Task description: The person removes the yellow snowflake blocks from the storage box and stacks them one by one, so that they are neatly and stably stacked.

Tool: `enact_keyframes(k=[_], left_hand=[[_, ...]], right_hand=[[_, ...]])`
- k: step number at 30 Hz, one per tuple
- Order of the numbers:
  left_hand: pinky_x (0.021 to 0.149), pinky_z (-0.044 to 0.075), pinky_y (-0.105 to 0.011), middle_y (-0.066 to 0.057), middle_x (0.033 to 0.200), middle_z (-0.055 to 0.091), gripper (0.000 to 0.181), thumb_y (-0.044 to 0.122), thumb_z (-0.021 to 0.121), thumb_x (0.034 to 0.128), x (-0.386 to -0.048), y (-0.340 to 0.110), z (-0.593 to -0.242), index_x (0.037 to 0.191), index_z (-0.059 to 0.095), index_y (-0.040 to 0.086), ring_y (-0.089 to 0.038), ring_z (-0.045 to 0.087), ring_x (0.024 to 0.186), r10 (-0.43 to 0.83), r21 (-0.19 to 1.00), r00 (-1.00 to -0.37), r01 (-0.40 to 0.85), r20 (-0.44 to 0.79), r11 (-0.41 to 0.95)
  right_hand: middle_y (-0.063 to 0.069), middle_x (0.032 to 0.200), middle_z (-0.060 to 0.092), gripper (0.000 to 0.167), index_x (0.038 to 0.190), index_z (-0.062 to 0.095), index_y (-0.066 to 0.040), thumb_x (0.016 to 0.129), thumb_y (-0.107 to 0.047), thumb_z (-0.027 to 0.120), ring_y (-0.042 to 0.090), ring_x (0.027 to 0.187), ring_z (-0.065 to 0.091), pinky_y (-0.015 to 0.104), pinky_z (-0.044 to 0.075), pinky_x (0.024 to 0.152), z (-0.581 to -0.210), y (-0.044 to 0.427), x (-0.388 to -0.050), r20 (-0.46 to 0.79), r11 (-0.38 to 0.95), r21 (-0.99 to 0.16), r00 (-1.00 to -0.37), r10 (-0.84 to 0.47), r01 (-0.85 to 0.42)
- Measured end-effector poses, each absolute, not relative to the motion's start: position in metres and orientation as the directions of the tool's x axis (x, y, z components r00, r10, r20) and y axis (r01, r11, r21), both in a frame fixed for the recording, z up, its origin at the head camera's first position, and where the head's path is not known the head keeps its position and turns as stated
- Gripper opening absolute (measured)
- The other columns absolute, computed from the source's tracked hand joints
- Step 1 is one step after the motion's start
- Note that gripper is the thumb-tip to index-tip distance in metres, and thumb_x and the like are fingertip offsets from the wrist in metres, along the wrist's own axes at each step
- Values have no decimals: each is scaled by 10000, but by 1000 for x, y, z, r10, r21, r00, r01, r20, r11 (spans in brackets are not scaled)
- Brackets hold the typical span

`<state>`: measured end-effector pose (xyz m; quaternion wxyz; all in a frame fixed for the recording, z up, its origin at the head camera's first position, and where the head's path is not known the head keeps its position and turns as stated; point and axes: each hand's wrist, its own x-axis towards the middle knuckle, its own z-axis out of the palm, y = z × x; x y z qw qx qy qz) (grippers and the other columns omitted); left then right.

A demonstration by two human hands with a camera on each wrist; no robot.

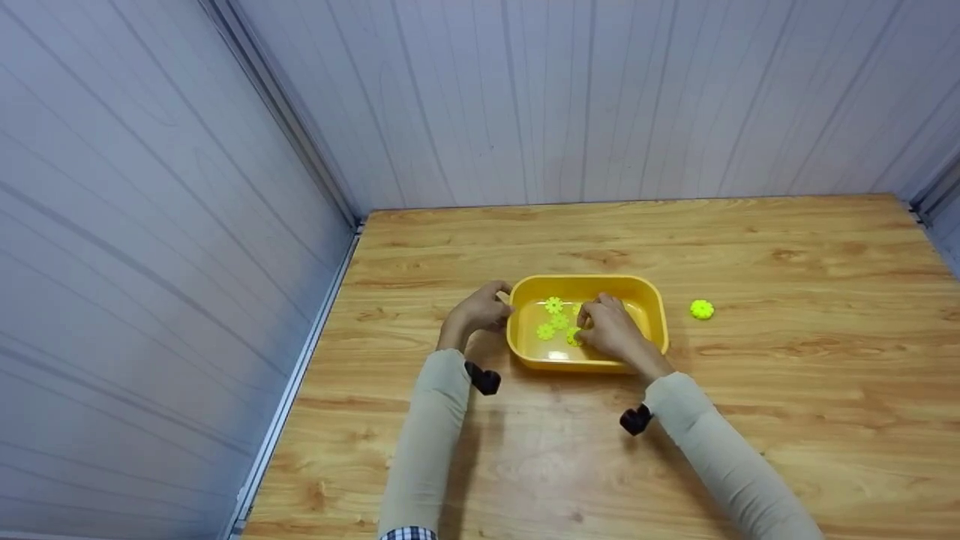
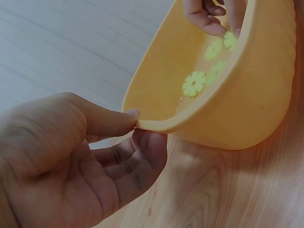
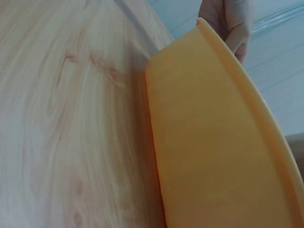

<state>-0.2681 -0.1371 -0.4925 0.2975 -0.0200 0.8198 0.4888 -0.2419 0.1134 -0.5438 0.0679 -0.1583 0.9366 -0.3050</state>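
Two hands at one yellow tray (image 1: 551, 367) on a wooden table (image 1: 810, 390).
Head: left hand (image 1: 478, 309) at the tray's left rim; right hand (image 1: 613, 328) inside, fingers bent, beside flower pieces (image 1: 559, 321); one loose piece (image 1: 702, 309) lies outside, right. Left wrist: left thumb and fingers pinch the rim; right fingertips touch a piece, grip indeterminable. Right wrist: tray wall (image 3: 209, 123) blocks right fingers.

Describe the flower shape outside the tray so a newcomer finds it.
On the wooden table, find the yellow tray. Right of it in the head view lies a yellow-green flower shape, alone on the wood; the other flower shapes sit inside the tray.
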Motion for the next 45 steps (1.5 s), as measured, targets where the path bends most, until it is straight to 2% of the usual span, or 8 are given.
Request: enact_keyframes(k=[3,7,13,18,26,33,40,45], left_hand=[[815,538,-371,-81,950,519,355,90,507,964,-268,-137,-493,1315,457,83,-182,576,803,262,793,-824,-318,-502,519],[779,544,-341,-82,956,519,348,93,508,963,-267,-137,-493,1308,458,86,-177,579,801,263,794,-825,-315,-500,520],[814,535,-367,-79,953,524,345,95,511,960,-268,-136,-493,1302,467,98,-179,566,807,252,788,-825,-325,-507,523],[825,537,-377,-82,966,527,359,86,508,955,-268,-136,-494,1311,462,91,-178,565,814,252,788,-827,-318,-502,527],[851,534,-408,-81,959,507,366,77,509,955,-268,-136,-494,1318,459,75,-178,546,803,255,793,-827,-321,-502,518],[908,501,-473,-79,915,496,360,64,494,966,-268,-136,-494,1323,444,59,-178,541,755,267,804,-823,-331,-502,494],[892,507,-453,-78,915,494,376,55,494,952,-268,-136,-494,1325,449,61,-178,525,763,267,802,-822,-329,-504,499],[890,513,-452,-80,917,496,369,44,492,944,-268,-136,-493,1311,458,64,-179,527,770,264,799,-821,-330,-505,503]], right_hand=[[85,905,481,115,811,663,-88,826,-177,734,288,897,423,376,330,765,-542,114,-242,-31,740,-628,-942,-334,-242],[100,922,513,120,815,679,-92,857,-200,711,288,914,452,375,346,781,-540,115,-244,-52,710,-670,-940,-337,-218],[104,969,517,140,867,688,-98,891,-235,677,242,859,460,333,368,708,-537,119,-245,-106,643,-753,-938,-329,-140],[75,995,549,159,884,700,-120,898,-274,668,216,862,464,315,374,722,-535,121,-245,-129,590,-802,-940,-315,-88],[63,986,569,174,896,691,-111,890,-285,678,209,830,468,317,389,721,-529,127,-242,-104,542,-837,-947,-303,-81],[86,1070,543,200,950,686,-98,901,-291,664,212,871,431,323,378,737,-521,136,-240,-80,510,-856,-953,-292,-84],[77,933,610,195,921,707,-58,889,-249,682,160,696,444,248,388,604,-515,148,-243,-4,465,-877,-964,-265,-124],[60,945,589,235,944,685,-56,903,-287,662,176,748,465,246,397,620,-511,158,-242,-29,446,-891,-972,-233,-80]])
